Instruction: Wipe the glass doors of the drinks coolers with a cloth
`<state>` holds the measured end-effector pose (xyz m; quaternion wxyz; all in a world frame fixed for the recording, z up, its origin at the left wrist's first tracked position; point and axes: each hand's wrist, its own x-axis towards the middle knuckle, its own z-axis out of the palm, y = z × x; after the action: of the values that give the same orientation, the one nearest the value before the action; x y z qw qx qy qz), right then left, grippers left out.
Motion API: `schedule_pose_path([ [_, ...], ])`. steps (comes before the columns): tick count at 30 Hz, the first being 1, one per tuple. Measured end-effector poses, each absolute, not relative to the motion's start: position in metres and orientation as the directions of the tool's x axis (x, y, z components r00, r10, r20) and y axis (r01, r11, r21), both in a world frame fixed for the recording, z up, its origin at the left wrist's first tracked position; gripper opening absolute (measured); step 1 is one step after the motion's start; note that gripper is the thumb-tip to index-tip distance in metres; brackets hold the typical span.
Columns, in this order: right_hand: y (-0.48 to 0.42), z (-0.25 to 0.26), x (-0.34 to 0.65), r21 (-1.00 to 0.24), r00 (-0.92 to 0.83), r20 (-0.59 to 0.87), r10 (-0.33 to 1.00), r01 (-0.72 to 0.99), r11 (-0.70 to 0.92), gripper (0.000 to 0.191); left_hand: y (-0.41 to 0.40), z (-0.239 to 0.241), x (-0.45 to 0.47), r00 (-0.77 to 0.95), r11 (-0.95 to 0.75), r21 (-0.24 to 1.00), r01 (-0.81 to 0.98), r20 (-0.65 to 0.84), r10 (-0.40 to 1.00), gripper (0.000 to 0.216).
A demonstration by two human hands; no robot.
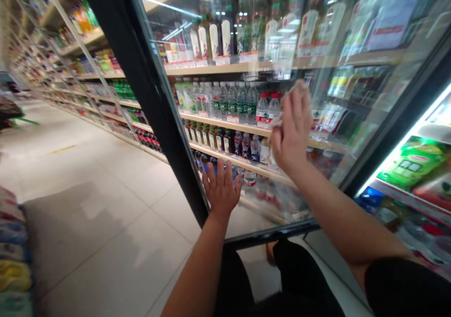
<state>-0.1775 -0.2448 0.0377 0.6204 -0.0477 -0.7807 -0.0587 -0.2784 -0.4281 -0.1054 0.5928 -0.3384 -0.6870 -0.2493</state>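
Note:
A glass door (253, 209) in a black frame stands swung out in front of me. My right hand (292, 134) presses a crumpled pale cloth (302, 88) to the pane at its middle right, and only the cloth's edges show around the fingers. Lower down, near the frame's left side, my left hand (221, 188) lies with spread fingers against the glass and holds nothing. Through the pane, and partly as reflections, rows of bottles are visible.
Shelves of water bottles (232, 98) and other drinks run behind the door and off to the left. On the right, a lit cooler holds green packages (410, 162). Stacked bags (14, 260) sit at the left edge of the tiled floor (105, 223).

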Motion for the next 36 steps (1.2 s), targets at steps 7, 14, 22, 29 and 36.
schedule_pose_path([
  [7,-0.252,0.035,-0.167,0.077,-0.34,0.94,-0.034,0.115,0.99,0.075,-0.427,-0.111,-0.281,-0.101,0.61,-0.023,0.792,0.981,0.168,0.062],
  [14,-0.249,-0.016,-0.167,0.102,-0.328,0.942,-0.065,0.095,0.99,0.079,-0.427,-0.115,-0.283,-0.12,0.659,-0.008,0.753,0.981,0.149,0.054],
  [22,-0.239,-0.019,-0.16,0.078,-0.313,0.949,-0.047,0.088,0.993,0.079,-0.427,-0.113,-0.283,-0.128,0.661,0.0,0.751,0.981,0.146,0.056],
  [29,-0.235,-0.058,-0.15,0.238,-0.477,0.854,-0.209,0.001,0.971,0.077,-0.43,-0.11,-0.283,-0.133,0.636,-0.018,0.771,0.973,0.188,0.064],
  [36,-0.193,-0.027,-0.139,0.004,-0.245,0.969,0.033,0.148,0.989,0.075,-0.428,-0.111,-0.282,-0.108,0.658,-0.025,0.753,0.981,0.16,0.063],
])
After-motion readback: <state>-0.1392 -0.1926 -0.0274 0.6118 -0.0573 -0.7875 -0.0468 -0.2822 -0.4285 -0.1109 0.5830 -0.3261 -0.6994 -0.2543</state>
